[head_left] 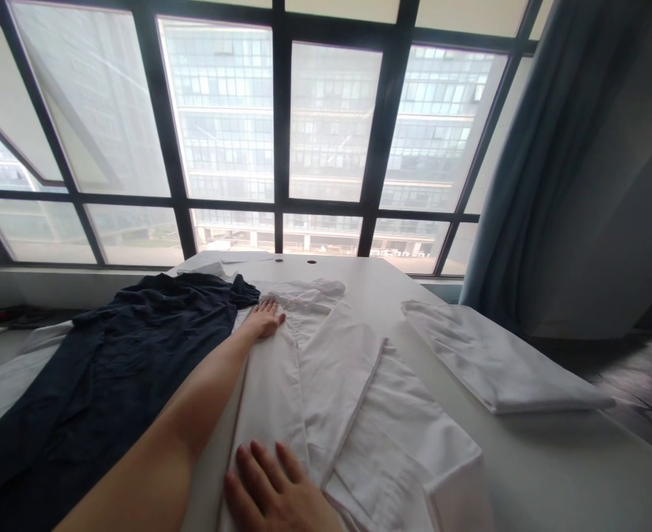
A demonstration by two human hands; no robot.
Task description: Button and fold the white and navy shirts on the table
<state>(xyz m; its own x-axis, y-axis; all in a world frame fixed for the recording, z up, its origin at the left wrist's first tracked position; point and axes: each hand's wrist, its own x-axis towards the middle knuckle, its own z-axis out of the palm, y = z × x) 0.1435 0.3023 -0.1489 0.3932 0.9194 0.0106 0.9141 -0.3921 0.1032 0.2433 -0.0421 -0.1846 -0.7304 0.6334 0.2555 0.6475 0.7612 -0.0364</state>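
Fingers of my left hand (265, 319) lie flat and loosely spread on the white shirt (304, 369), just below its collar, pinching nothing. My right hand (273, 491) rests open on the near part of the same shirt, its fingers (259, 469) slightly apart and holding nothing. The shirt lies flat along a white table (553, 458), with a long fold of cloth doubled over on its right side and its near end running out of my view. My left forearm (187, 399) stretches between the shirt and a crumpled navy garment (137, 355), which fills the table's left side. To the right, a folded white cloth (492, 362) lies on the table, with a strip of bare tabletop between it and the shirt. Past that cloth, the table's right edge drops to a dark wooden floor (625, 369). Two small round holes (295, 261) mark the far end of the table, near a tall window (326, 133) and a blue curtain (503, 170).
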